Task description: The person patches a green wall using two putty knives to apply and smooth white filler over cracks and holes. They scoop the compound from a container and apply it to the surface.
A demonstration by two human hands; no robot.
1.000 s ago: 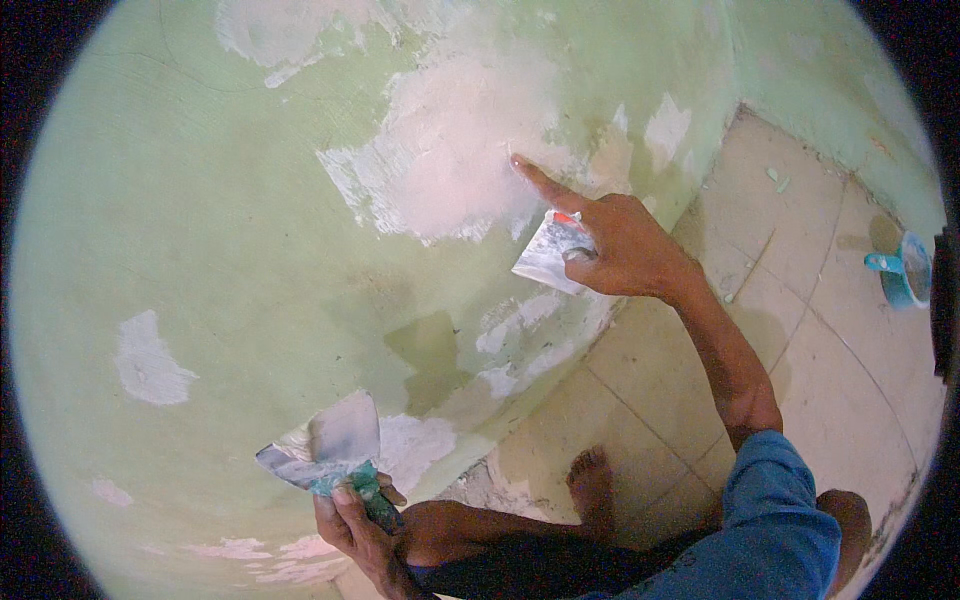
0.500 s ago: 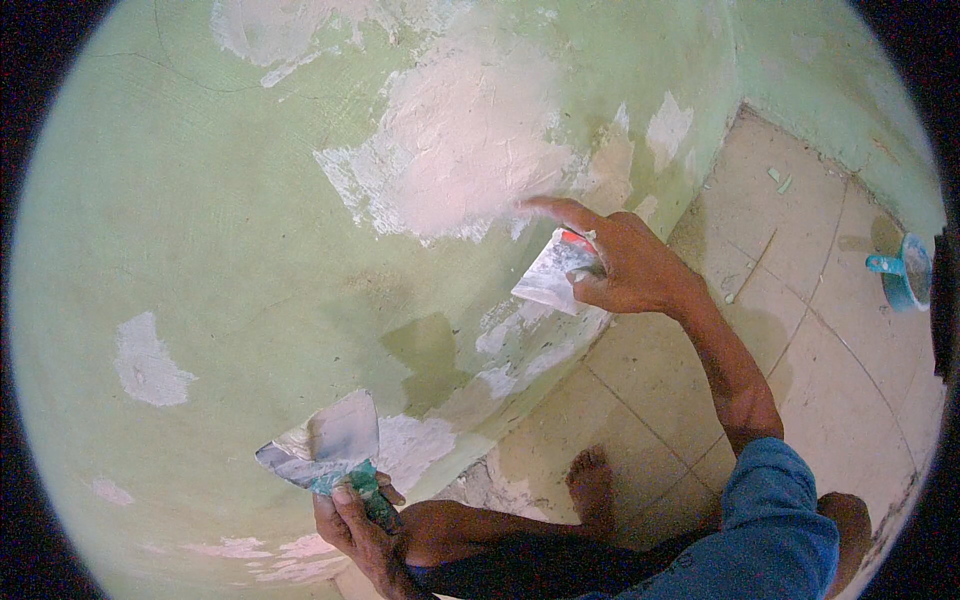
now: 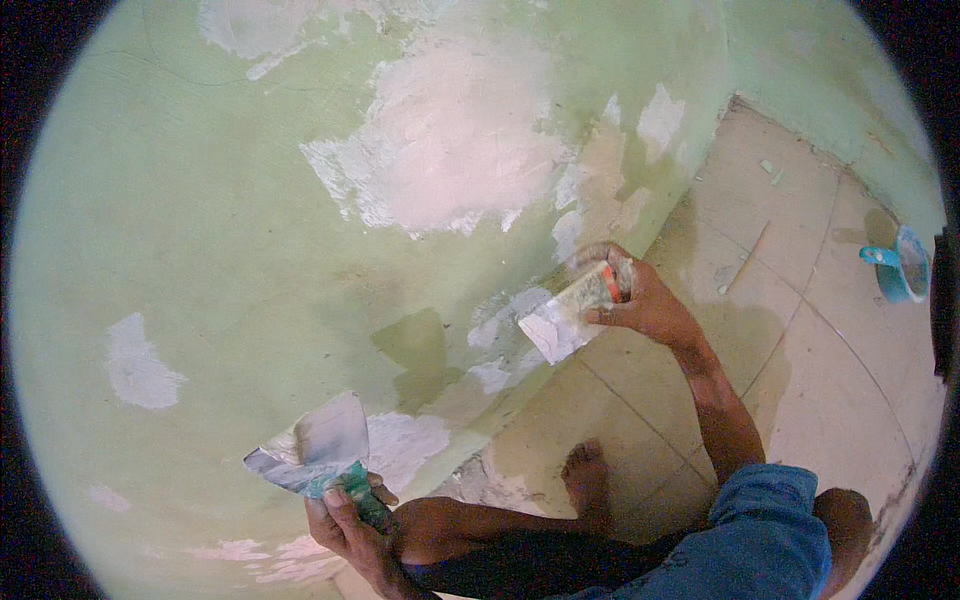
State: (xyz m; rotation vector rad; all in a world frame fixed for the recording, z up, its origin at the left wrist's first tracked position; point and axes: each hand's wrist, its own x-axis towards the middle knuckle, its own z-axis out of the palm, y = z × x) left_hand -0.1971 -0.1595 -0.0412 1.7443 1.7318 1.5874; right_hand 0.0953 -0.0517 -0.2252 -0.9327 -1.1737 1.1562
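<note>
My left hand (image 3: 350,530) is closed around the green handle of a wide putty knife (image 3: 335,430). A lump of pale filler lies on its metal blade, which is held up in front of the green wall (image 3: 240,270). In my right hand (image 3: 648,308) is a second putty knife (image 3: 558,328), with a broad blade smeared white and an orange-red band near the handle. That blade is in front of the wall's lower edge, close to small white patches; whether it touches the wall I cannot tell. A large pale filler patch (image 3: 470,140) spreads across the wall above it.
A blue tub with a handle (image 3: 900,268) stands on the tiled floor (image 3: 800,380) at the right. A thin stick (image 3: 745,258) and small chips lie nearer the wall. My bent leg and bare foot (image 3: 585,475) are below, beside the wall's base.
My right hand has moved down from the large patch toward the wall's base, turning its putty knife. Its index finger no longer stretches to the patch. My left hand holds nearly still.
</note>
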